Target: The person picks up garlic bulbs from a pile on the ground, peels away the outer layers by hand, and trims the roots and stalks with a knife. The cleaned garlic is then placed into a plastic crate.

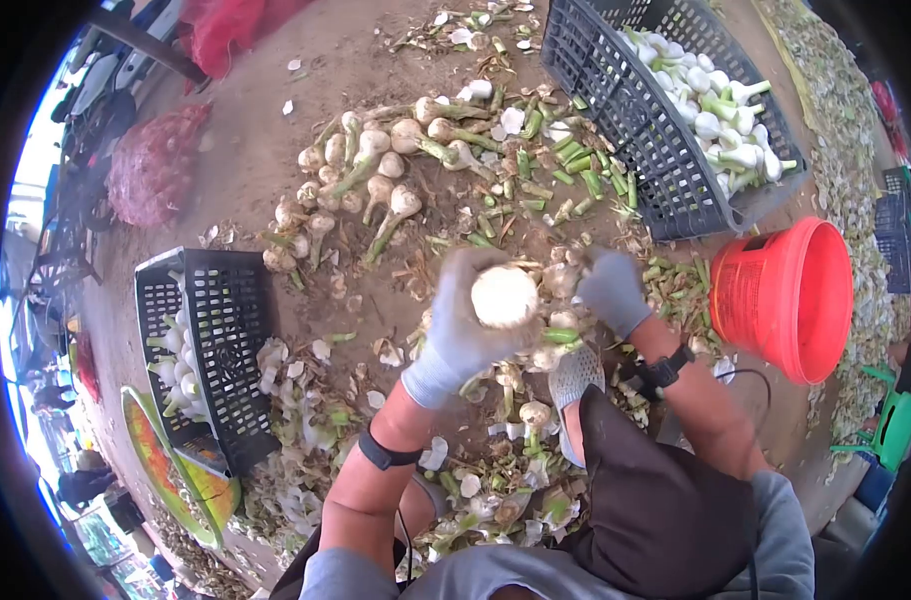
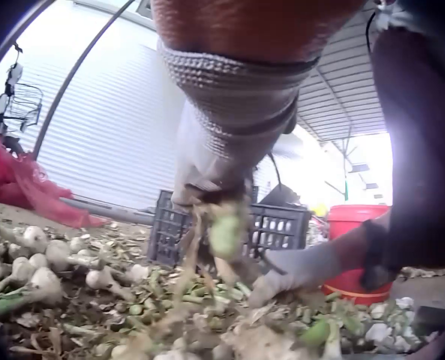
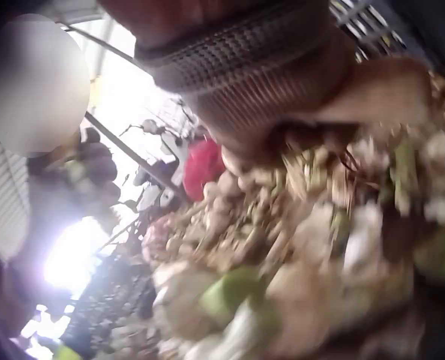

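Observation:
In the head view, a large pale garlic bulb (image 1: 503, 297) sits in the gloved left hand (image 1: 457, 325), whose fingers curl round it. From the left wrist view, a blurred green stem (image 2: 226, 236) hangs below the left hand (image 2: 221, 154). The gloved right hand (image 1: 615, 292) is low over the litter, just right of the bulb and beside brownish scraps (image 1: 562, 272). Blur and shadow hide the fingertips of the right hand (image 3: 290, 139), so its grip is unclear. Untrimmed garlic (image 1: 380, 165) with stems lies heaped ahead on the ground.
A black crate (image 1: 665, 185) of white bulbs stands at the upper right, another crate (image 1: 237, 350) at the left. The red bucket (image 1: 775, 300) is right of the right hand. Cut green stems (image 1: 580, 160) and peelings cover the ground; a shoe (image 1: 577, 375) is below the hands.

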The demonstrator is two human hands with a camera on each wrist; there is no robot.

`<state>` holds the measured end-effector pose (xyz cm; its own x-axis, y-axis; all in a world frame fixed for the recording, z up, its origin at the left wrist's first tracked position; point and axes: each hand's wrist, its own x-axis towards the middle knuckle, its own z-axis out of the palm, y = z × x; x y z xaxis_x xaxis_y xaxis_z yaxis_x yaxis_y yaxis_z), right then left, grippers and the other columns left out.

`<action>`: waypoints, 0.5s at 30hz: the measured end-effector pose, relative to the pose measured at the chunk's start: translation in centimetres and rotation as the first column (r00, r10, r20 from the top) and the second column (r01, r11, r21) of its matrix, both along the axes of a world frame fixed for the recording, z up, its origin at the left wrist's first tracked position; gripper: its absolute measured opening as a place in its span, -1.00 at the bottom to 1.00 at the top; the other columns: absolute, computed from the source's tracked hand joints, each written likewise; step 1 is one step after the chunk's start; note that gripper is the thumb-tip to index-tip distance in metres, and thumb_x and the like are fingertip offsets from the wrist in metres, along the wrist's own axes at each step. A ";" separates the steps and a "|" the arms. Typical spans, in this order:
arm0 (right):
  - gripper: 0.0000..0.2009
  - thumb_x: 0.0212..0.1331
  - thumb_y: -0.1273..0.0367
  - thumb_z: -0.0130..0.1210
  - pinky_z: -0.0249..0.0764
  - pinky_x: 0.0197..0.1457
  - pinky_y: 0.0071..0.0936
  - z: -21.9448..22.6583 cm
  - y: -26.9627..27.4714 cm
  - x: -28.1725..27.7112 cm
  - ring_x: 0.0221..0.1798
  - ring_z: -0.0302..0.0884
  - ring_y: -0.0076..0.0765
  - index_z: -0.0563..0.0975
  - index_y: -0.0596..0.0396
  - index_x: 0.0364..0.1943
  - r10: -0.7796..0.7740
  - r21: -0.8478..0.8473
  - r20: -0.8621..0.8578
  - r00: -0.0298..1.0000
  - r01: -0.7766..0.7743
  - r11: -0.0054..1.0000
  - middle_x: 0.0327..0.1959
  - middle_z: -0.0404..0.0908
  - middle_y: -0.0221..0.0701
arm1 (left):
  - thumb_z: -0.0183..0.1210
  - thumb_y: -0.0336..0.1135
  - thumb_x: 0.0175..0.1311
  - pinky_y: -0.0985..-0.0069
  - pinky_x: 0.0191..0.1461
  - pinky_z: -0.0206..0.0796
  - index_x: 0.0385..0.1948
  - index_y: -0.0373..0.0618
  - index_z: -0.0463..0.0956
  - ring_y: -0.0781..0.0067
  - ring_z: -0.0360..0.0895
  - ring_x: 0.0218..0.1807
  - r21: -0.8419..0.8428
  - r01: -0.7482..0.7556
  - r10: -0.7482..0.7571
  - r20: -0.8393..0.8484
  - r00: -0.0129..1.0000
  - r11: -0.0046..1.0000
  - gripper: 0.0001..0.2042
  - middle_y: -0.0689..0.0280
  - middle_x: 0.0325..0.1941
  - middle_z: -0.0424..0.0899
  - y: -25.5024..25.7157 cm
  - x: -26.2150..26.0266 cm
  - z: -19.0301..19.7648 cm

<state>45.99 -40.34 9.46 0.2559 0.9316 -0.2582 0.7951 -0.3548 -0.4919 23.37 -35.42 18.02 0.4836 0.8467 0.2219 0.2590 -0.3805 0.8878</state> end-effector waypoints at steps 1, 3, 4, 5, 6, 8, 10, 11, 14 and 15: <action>-0.69 0.04 0.18 0.19 0.50 -0.36 -0.24 0.5 -0.7 -0.5 -0.50 0.56 -0.05 0.55 0.20 -0.41 0.015 0.111 -0.116 0.993 -0.002 0.994 -0.53 0.59 -0.11 | 0.39 -0.42 -0.27 0.41 0.05 0.34 -0.10 -0.17 0.39 0.34 0.42 -0.07 0.132 -0.078 0.096 -0.129 0.987 0.988 -0.45 0.23 -0.15 0.46 0.2 0.1 0.0; -0.69 0.02 0.18 0.23 0.47 -0.38 -0.27 1.0 -1.5 -1.2 -0.52 0.53 -0.07 0.54 0.19 -0.42 0.030 0.168 -0.196 0.980 0.003 0.986 -0.55 0.56 -0.11 | 0.39 -0.44 -0.20 0.39 0.01 0.37 -0.07 -0.19 0.35 0.33 0.45 -0.10 0.258 -0.168 0.224 -0.206 0.953 0.951 -0.45 0.20 -0.11 0.43 0.4 -0.3 -0.2; -0.68 0.00 0.18 0.26 0.44 -0.40 -0.29 1.4 -1.8 -1.9 -0.54 0.51 -0.10 0.53 0.19 -0.42 0.046 0.223 -0.282 0.958 0.019 0.975 -0.57 0.54 -0.11 | 0.38 -0.45 -0.16 0.40 -0.03 0.40 -0.04 -0.19 0.33 0.36 0.46 -0.12 0.236 -0.225 0.267 -0.167 0.949 0.945 -0.45 0.20 -0.13 0.45 0.3 -0.5 -0.2; -0.67 -0.03 0.20 0.31 0.39 -0.43 -0.33 4.8 -1.8 -3.1 -0.55 0.47 -0.22 0.51 0.19 -0.42 0.010 0.232 -0.359 0.933 0.079 0.969 -0.60 0.49 -0.13 | 0.33 -0.50 -0.18 0.38 -0.03 0.39 -0.02 -0.20 0.31 0.30 0.45 -0.10 0.018 -0.321 0.322 -0.044 0.946 0.947 -0.43 0.18 -0.13 0.42 -0.2 -0.6 -1.1; -0.67 -0.03 0.20 0.31 0.39 -0.43 -0.33 5.7 -2.1 -3.5 -0.55 0.47 -0.22 0.51 0.19 -0.42 0.016 0.231 -0.371 0.929 0.075 0.970 -0.60 0.49 -0.13 | 0.29 -0.55 -0.20 0.36 -0.03 0.39 0.01 -0.21 0.30 0.25 0.45 -0.08 -0.208 -0.380 0.400 0.067 0.914 0.901 -0.41 0.17 -0.12 0.40 -0.9 -0.4 -2.1; -0.67 -0.01 0.20 0.32 0.38 -0.44 -0.37 6.5 -2.3 -3.8 -0.57 0.44 -0.30 0.50 0.20 -0.45 0.221 0.422 -0.388 0.895 -0.041 0.906 -0.61 0.50 -0.17 | 0.18 -0.63 -0.08 0.51 -0.17 0.47 0.09 -0.17 0.16 0.40 0.49 -0.13 -0.700 -0.061 0.445 0.381 0.810 0.711 -0.39 0.13 -0.08 0.38 -3.0 1.6 2.5; -0.73 -0.04 0.34 0.32 0.43 -0.40 -0.41 -2.9 -2.5 -0.7 -0.50 0.51 -0.35 0.56 0.25 -0.35 0.117 0.197 -0.456 0.882 -0.028 0.980 -0.52 0.62 -0.25 | 0.21 -0.62 -0.10 0.54 -0.17 0.45 0.13 -0.18 0.16 0.42 0.50 -0.10 -0.757 0.092 0.410 0.447 0.795 0.646 -0.36 0.15 -0.02 0.41 -3.9 1.9 5.7; -0.70 -0.05 0.37 0.29 0.46 -0.33 -0.39 -13.6 -4.4 2.6 -0.43 0.57 -0.34 0.59 0.29 -0.23 -0.151 0.046 -0.544 0.825 0.209 0.977 -0.45 0.66 -0.20 | 0.27 -0.57 -0.10 0.51 -0.11 0.44 0.15 -0.18 0.18 0.40 0.49 -0.04 -0.701 0.368 0.149 0.558 0.816 0.611 -0.34 0.16 0.01 0.42 -2.8 0.8 5.2; -0.66 -0.04 0.35 0.26 0.46 -0.28 -0.36 -8.2 -5.4 2.0 -0.39 0.59 -0.30 0.59 0.30 -0.18 -0.261 -0.003 -0.605 0.752 0.326 0.945 -0.44 0.66 -0.14 | 0.41 -0.14 -0.01 0.29 0.31 0.18 0.21 -0.20 0.30 0.23 0.31 0.23 -0.506 0.557 -0.503 0.255 0.826 0.659 -0.28 0.14 0.09 0.43 2.1 -2.5 -0.2; -0.66 -0.04 0.35 0.26 0.46 -0.28 -0.36 -7.1 -5.3 1.7 -0.39 0.59 -0.30 0.59 0.30 -0.18 -0.272 -0.016 -0.608 0.746 0.331 0.944 -0.44 0.66 -0.14 | 0.40 -0.10 0.00 0.23 0.32 0.17 0.23 -0.17 0.28 0.15 0.34 0.22 -0.413 0.328 -0.356 0.011 0.935 0.850 -0.26 0.10 0.14 0.41 3.8 -2.8 -3.1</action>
<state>47.66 -45.62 2.40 0.3497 0.8585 -0.3751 0.1910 -0.4573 -0.8685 20.54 -31.57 14.92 0.7604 0.6338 -0.1418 0.2388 -0.0698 0.9686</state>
